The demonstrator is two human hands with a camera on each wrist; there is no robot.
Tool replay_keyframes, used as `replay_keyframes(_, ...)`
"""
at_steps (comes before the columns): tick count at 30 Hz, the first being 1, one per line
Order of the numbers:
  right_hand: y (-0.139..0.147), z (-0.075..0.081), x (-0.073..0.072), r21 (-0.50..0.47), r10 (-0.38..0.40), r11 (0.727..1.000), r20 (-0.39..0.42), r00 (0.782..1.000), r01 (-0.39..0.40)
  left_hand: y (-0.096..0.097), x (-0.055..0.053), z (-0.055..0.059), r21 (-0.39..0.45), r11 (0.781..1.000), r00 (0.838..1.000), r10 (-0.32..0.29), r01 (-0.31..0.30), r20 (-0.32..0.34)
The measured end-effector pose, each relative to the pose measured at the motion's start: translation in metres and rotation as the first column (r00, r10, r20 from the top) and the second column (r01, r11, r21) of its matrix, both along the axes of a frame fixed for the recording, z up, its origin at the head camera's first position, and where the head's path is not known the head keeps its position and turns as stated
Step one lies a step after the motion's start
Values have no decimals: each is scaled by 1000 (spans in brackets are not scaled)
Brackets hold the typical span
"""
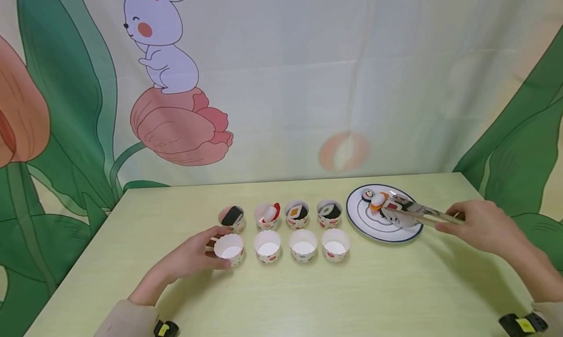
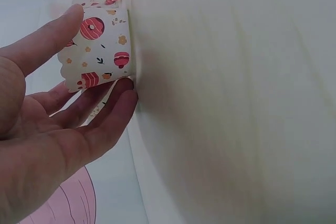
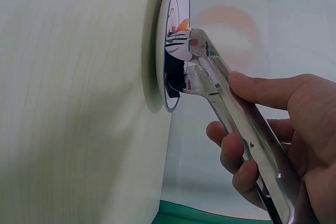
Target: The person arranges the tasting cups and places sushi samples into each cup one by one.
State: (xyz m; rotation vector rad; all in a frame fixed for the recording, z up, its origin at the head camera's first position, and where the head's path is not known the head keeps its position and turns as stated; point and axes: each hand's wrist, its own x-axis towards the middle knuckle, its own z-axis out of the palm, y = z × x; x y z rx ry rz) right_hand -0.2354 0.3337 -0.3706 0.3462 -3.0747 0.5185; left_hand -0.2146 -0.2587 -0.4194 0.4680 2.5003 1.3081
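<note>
Over the round blue-rimmed white plate (image 1: 358, 220), right at the colourful sushi-shaped pieces (image 1: 378, 199), silver metal tongs (image 3: 244, 115) are gripped by the right hand (image 1: 481, 224); front-row left, a patterned white paper cup (image 1: 230, 250) is clasped by the left hand (image 1: 193, 254).

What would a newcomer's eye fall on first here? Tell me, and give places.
Probably the big cartoon rabbit perched on a pink tulip, upper left on the head view's backdrop. Next, two rows of paper baking cups on the table, the back four holding sushi pieces. Then the metal tongs in the person's right grip, tips over the blue-rimmed plate beside the cups.
</note>
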Motion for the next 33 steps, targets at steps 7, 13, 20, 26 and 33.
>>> replay_keyframes(7, -1, 0, 1, 7, 8, 1000, 9, 1000, -8, 1, 0, 2, -62, 997, 999, 49, -48, 0)
replay_keyframes(13, -2, 0, 2, 19, 27, 999, -1, 1000, -27, 1, -1, 1, -105, 992, 997, 72, -73, -17)
replay_keyframes(20, -2, -3, 2, 24, 26, 999, 0, 1000, -26, 1, 0, 1, -102, 993, 998, 62, -64, -20)
replay_keyframes(26, -2, -5, 4, 20, 32, 999, 3, 999, -32, 0, -1, 1, -105, 993, 998, 56, -58, -22)
replay_keyframes(33, -2, -4, 5, 30, 27, 999, -6, 1000, -27, 1, 0, 0, -93, 993, 998, 65, -66, -16)
